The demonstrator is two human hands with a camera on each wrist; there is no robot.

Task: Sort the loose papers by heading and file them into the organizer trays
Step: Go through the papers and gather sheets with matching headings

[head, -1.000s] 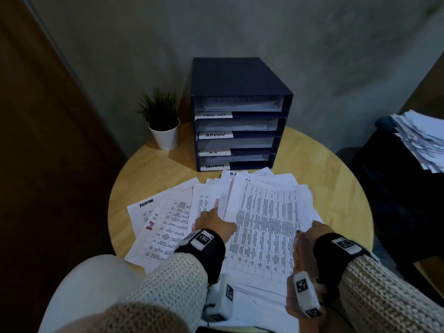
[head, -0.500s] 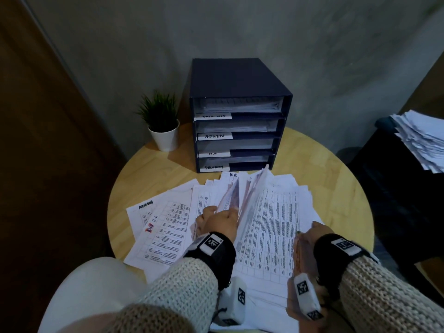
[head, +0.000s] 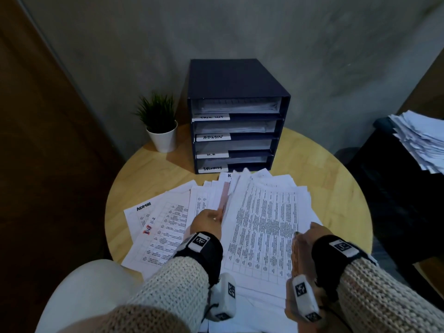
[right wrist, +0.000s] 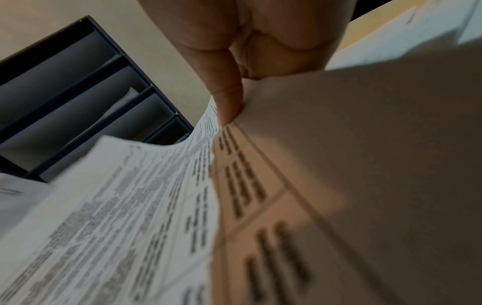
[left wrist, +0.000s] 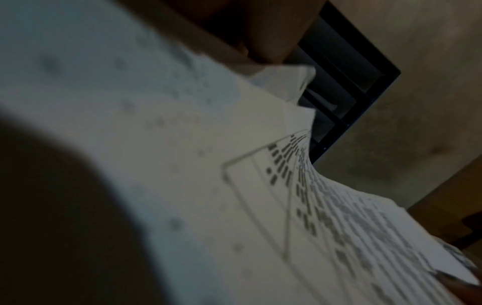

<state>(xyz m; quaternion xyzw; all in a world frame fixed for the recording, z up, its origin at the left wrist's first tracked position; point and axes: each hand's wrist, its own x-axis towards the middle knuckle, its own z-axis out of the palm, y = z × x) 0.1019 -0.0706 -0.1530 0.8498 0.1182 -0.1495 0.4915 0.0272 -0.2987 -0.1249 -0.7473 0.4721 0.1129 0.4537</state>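
The head view shows papers fanned on the counter before the organizer. The left hand pinches their lifted left edge. Only the right wrist view shows the right hand with its thumb clamped on the sheets' right edge.

Potted plant on round wooden table.

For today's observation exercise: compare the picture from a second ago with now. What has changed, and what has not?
The left hand, then flat on the papers, has lifted the left edge of a sheet and holds it. The right hand keeps its grip on the right edge. The organizer, plant and table are unchanged.
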